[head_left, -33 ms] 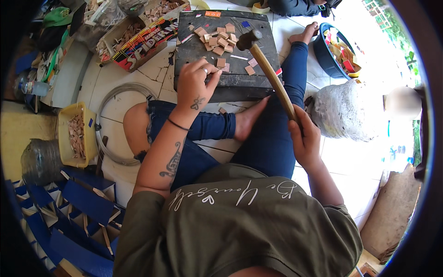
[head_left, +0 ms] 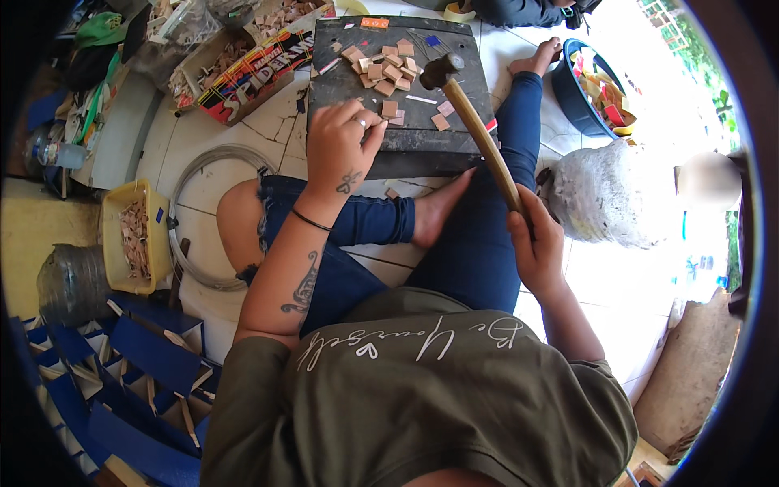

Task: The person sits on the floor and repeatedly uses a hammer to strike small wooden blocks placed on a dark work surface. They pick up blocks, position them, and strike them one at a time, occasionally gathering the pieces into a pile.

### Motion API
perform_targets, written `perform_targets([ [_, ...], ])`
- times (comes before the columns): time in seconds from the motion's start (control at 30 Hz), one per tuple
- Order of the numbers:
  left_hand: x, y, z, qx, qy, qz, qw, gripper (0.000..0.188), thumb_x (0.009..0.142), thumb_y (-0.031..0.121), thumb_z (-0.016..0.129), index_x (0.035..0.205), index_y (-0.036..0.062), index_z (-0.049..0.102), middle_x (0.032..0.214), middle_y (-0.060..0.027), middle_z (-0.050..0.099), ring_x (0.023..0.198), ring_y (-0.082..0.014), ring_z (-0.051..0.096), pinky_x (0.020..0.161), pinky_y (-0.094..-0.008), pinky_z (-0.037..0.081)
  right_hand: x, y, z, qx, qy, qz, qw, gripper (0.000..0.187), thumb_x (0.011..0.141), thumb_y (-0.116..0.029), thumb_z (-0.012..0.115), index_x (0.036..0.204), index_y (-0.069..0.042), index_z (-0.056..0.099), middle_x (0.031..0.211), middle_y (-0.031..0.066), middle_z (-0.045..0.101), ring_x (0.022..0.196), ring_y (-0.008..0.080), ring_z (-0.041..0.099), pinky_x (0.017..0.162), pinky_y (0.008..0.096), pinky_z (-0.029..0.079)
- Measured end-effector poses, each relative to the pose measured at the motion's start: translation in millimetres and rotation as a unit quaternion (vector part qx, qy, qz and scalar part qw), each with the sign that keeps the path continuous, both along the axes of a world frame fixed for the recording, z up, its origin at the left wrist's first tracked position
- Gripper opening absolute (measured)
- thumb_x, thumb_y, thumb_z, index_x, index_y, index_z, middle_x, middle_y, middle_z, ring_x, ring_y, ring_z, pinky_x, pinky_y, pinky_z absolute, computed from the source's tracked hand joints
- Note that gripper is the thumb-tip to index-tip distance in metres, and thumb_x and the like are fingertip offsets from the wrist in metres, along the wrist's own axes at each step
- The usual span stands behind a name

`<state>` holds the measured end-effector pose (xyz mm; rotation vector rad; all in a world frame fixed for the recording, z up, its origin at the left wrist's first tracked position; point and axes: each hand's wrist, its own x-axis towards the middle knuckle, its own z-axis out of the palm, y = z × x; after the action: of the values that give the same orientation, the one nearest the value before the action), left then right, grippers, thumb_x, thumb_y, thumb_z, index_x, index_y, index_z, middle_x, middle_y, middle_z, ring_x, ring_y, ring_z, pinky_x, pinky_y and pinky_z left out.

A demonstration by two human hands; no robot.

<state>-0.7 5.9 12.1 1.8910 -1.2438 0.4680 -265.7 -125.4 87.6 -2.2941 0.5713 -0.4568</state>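
My right hand (head_left: 537,247) is wrapped round the lower handle of a hammer (head_left: 477,134). The hammer slants up and left, its dark metal head raised in the air above the right part of a low black work block (head_left: 337,85). Over the near left part of that block is my left hand (head_left: 345,138), thumb and fingertips pinched together; whatever lies between them is too small to make out. Just beyond the fingertips a small square wood piece (head_left: 389,109) lies on the block. Farther back is a loose pile of similar wood pieces (head_left: 393,73), with several thin nails (head_left: 422,42) near it.
A coil of wire (head_left: 182,235) and a yellow tub of wood bits (head_left: 154,276) lie to the left. Blue slatted pieces (head_left: 154,349) fill the lower left. A printed carton (head_left: 260,77) stands far left, a blue basin (head_left: 560,93) far right, beside a wrapped bundle (head_left: 600,195).
The hammer head has shifted very slightly to the right. Both hands stay almost where they were.
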Motion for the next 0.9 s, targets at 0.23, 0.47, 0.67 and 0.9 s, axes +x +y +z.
perform_targets([
  [0.23,-15.6,-5.7,-0.4,0.096,-0.103,-0.007,0.990,0.015,0.077,0.018,0.074,0.074,0.0075,0.064,0.081,-0.0036,0.058,0.083,-0.0234,0.059,0.080,-0.0372,0.044,-3.6,-1.4,-24.2,0.029,0.010,-0.015,0.999,0.032,0.097,-0.008,0.055,0.129,-0.003,0.055,0.082,0.0126,0.062,0.067,0.0183,0.059,0.065,0.0293,0.047],
  [0.47,-18.1,11.5,-11.0,0.079,-0.040,-0.031,0.996,0.016,0.078,0.007,0.071,0.094,0.0040,0.073,0.102,-0.0030,0.068,0.093,-0.0223,0.061,0.081,-0.0366,0.048,-8.6,4.0,-30.3,0.015,0.053,0.009,0.998,0.041,0.096,-0.008,0.055,0.138,-0.010,0.053,0.093,0.0152,0.066,0.072,0.0281,0.064,0.070,0.0356,0.051],
  [0.67,-13.9,11.2,-10.5,0.089,-0.041,-0.037,0.995,0.017,0.078,0.006,0.071,0.095,0.0054,0.074,0.101,-0.0018,0.070,0.093,-0.0212,0.061,0.081,-0.0358,0.048,-6.1,1.6,-32.1,-0.032,0.099,0.046,0.994,0.047,0.095,-0.003,0.054,0.141,-0.011,0.052,0.100,0.0199,0.068,0.078,0.0331,0.068,0.072,0.0373,0.053],
  [0.9,-9.2,8.7,-10.9,0.083,-0.070,-0.048,0.993,0.011,0.077,0.010,0.068,0.088,0.0074,0.071,0.095,0.0020,0.065,0.090,-0.0189,0.057,0.080,-0.0349,0.045,-11.6,-3.4,-36.0,-0.073,0.103,0.043,0.991,0.049,0.094,-0.001,0.055,0.141,-0.014,0.052,0.100,0.0193,0.068,0.080,0.0318,0.068,0.071,0.0370,0.053],
])
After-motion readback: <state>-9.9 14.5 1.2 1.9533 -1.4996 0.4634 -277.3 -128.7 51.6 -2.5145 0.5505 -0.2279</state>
